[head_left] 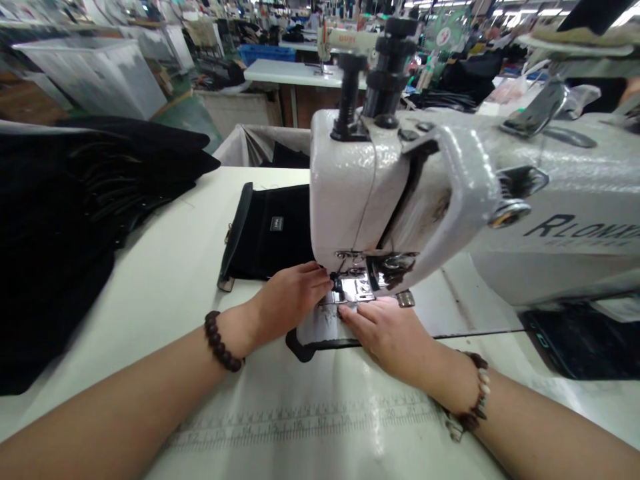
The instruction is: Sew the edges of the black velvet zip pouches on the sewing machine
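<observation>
A white sewing machine [345, 180] stands in front of me, its presser foot [338, 287] lit from above. Left of its head lies a black fabric piece [265, 233] with a small label and a thicker strip along its left end. My left hand [295, 297] rests at the near edge of this piece, fingers closed, tips beside the presser foot. On the right, my right hand [390, 333] lies low by the needle plate [323, 327], its fingers bent together. A dark bit shows at its fingertip; what it pinches, if anything, is hidden. The machine head covers the black piece's right part.
A pile of black pieces [60, 233] covers the table's left side. A ruler scale [300, 427] runs along the near tabletop. At right lies a dark phone-like device [585, 340]. Behind the table are a lined bin [240, 147] and another sewing machine [350, 41].
</observation>
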A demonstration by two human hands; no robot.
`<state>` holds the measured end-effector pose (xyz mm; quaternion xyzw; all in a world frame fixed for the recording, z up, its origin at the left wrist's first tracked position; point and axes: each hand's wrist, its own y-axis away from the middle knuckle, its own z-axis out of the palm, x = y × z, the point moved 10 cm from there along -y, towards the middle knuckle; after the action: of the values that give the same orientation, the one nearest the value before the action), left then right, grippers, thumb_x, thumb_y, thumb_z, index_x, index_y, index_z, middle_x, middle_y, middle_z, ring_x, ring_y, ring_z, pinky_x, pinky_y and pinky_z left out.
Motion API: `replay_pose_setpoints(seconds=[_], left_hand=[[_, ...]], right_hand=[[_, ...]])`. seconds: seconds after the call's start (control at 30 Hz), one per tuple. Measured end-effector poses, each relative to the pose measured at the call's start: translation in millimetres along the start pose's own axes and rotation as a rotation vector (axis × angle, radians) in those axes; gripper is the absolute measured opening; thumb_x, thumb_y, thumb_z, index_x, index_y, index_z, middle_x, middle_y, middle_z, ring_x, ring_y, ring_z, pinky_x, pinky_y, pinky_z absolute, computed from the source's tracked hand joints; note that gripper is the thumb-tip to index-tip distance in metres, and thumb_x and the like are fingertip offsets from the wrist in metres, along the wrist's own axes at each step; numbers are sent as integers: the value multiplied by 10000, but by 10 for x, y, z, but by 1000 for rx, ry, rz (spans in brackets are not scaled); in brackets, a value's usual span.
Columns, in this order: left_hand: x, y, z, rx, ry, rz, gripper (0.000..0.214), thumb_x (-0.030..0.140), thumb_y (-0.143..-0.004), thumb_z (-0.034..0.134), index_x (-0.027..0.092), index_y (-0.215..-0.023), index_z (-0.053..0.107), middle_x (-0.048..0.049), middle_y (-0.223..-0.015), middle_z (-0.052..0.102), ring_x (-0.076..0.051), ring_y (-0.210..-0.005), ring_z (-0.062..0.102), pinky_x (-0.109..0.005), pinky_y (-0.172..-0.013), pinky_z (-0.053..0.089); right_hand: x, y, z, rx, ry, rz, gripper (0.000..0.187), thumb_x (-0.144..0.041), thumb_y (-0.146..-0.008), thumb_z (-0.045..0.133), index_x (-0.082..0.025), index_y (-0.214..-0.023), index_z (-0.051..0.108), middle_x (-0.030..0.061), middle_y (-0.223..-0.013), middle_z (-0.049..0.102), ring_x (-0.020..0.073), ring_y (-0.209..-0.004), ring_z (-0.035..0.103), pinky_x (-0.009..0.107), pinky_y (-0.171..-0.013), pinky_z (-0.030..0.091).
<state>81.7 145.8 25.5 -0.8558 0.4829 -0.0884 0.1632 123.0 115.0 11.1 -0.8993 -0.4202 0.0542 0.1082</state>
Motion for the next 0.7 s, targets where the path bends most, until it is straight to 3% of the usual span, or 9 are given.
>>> replay_pose_setpoints(seconds=[0.13, 0.37, 0.47, 0.6, 0.7], left_hand=[[-49, -16, -7, 1, 43, -23, 197, 33, -851, 396, 94, -883, 580, -83, -931, 615, -181, -958, 547, -279, -825, 469], [-97, -27, -14, -11, 46, -52, 172, 36, -837, 433, 105, -800, 585, -72, -846, 624, -187, -865, 576, -278, -724, 503], [-96, -30, 13, -14, 51, -66, 188, 19, -831, 439, 117, -827, 601, -63, -862, 634, -176, -895, 576, -265, -765, 490], [-131, -37, 115, -121, 59, -95, 200, 40, -836, 459, 133, -908, 621, -62, -917, 641, -168, -949, 565, -254, -830, 457], [-401, -22, 115, -227, 63, -200, 176, 147, -863, 470, 170, -917, 635, -45, -918, 640, -172, -928, 572, -255, -803, 461]], right_hand=[[5, -4, -1, -13, -30, 11, 240, -130, -863, 348, -122, -911, 584, 18, -602, 545, 131, -514, 391, 291, -506, 206], [43, 11, 49, -64, -14, 53, 184, -151, -862, 404, -148, -936, 573, 13, -626, 544, 116, -515, 381, 283, -479, 150], [53, 8, 75, -69, -1, 57, 173, -164, -868, 412, -158, -930, 574, 5, -624, 545, 116, -500, 374, 286, -474, 137], [59, 3, 79, -67, 18, 54, 169, -187, -877, 416, -171, -935, 575, -6, -606, 544, 118, -491, 382, 287, -474, 143], [61, -2, 76, -82, 2, 52, 184, -204, -892, 403, -176, -942, 578, -10, -614, 555, 113, -491, 394, 285, -481, 163]])
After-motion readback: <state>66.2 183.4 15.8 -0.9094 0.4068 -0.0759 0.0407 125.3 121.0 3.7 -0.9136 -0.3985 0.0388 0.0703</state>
